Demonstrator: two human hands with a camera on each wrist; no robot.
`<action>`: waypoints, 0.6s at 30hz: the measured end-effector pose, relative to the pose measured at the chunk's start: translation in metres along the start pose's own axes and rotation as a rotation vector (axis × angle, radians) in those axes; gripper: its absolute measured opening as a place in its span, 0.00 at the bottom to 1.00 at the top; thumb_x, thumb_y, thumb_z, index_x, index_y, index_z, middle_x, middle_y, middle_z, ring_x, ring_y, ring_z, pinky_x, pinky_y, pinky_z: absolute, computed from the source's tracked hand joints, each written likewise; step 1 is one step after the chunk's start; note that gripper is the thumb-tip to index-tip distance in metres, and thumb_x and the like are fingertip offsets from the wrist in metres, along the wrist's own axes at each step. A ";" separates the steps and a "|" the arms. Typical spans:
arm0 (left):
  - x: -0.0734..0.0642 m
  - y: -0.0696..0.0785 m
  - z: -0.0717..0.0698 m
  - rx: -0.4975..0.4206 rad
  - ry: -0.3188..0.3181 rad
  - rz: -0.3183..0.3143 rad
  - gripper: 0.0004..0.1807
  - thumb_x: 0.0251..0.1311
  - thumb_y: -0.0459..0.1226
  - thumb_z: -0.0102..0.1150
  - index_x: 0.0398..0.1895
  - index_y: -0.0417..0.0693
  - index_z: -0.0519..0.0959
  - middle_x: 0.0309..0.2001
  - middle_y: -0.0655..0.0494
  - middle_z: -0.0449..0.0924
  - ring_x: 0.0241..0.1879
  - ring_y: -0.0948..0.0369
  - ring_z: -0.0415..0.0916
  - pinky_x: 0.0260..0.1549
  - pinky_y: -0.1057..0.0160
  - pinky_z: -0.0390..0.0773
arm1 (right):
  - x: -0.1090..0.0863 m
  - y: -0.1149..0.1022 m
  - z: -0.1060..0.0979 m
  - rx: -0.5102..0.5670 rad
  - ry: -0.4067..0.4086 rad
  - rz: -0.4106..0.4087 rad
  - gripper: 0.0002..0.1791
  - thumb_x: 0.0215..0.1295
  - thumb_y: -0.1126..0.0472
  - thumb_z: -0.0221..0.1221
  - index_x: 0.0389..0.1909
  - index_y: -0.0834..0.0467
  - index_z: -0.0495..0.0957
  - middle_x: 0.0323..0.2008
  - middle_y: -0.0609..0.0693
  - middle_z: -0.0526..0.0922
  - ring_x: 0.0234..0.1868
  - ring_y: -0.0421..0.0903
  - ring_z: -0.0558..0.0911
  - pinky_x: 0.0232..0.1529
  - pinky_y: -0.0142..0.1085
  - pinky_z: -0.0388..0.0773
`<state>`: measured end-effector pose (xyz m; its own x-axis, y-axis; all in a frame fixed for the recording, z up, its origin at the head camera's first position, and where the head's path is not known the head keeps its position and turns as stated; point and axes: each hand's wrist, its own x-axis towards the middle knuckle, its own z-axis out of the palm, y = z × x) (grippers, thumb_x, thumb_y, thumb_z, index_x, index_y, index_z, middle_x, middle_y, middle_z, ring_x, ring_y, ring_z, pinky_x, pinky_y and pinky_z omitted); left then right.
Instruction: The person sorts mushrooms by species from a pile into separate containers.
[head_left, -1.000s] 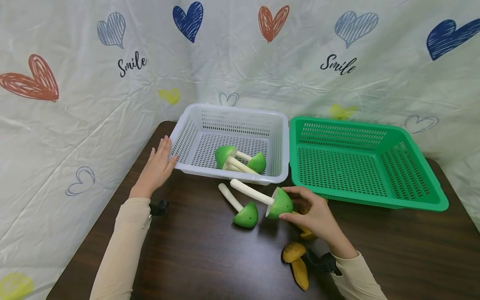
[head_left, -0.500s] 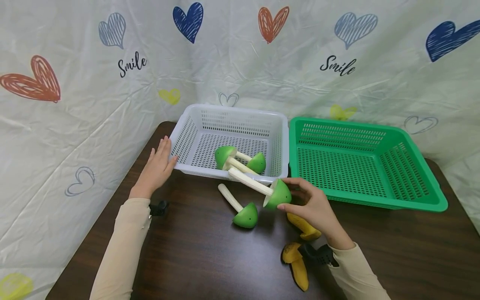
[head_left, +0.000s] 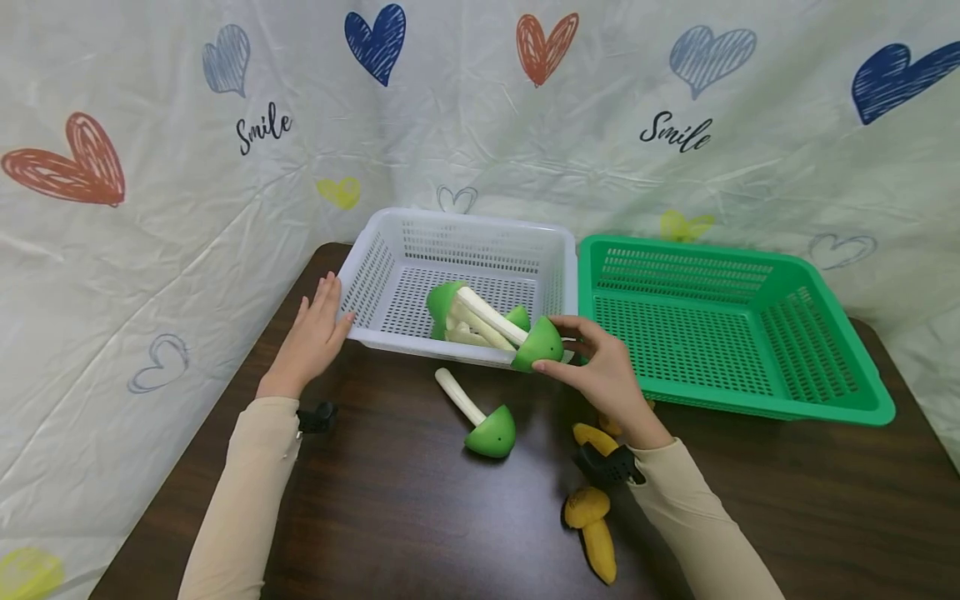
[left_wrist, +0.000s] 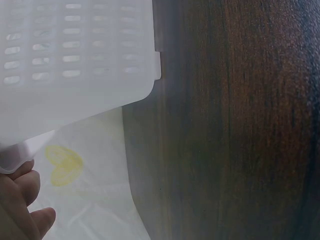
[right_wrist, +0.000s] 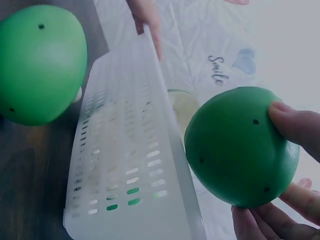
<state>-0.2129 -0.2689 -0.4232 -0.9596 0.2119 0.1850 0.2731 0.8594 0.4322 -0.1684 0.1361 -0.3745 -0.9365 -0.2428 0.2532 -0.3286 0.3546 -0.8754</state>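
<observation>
My right hand (head_left: pixel 603 371) grips a toy mushroom by its green cap (head_left: pixel 538 345), thumb on one side and fingers on the other. Its white stem points up and left over the white basket (head_left: pixel 405 341), and the cap overlaps the front rim. In the right wrist view the cap (right_wrist: pixel 245 150) is beside the basket wall. Inside lie other green-capped mushrooms (head_left: pixel 442 302), partly covered by the held one. Another green mushroom (head_left: pixel 492 433) rests on the table in front. My left hand (head_left: pixel 309 340) touches the basket's left rim with straight fingers.
A green basket (head_left: pixel 862 354) stands to the right, against the white one. Yellow-brown mushrooms (head_left: pixel 598 546) lie on the dark table (head_left: pixel 420 517) near my right forearm, some partly hidden beneath it. A printed white cloth (head_left: pixel 480 108) hangs behind.
My right hand has lifted the green mushroom from the table area and moved it up and left, over the white basket's front rim. The left hand stays in place.
</observation>
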 end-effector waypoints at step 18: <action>-0.001 0.000 -0.001 -0.001 0.013 0.012 0.36 0.73 0.46 0.38 0.72 0.33 0.41 0.74 0.40 0.36 0.73 0.48 0.34 0.66 0.40 0.37 | 0.020 -0.001 -0.006 0.018 0.077 0.074 0.33 0.50 0.62 0.71 0.58 0.65 0.72 0.52 0.59 0.76 0.52 0.51 0.76 0.54 0.47 0.73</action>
<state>-0.2120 -0.2695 -0.4227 -0.9553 0.2166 0.2013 0.2849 0.8564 0.4306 -0.1876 0.1364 -0.3664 -0.9651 -0.1457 0.2176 -0.2562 0.3525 -0.9001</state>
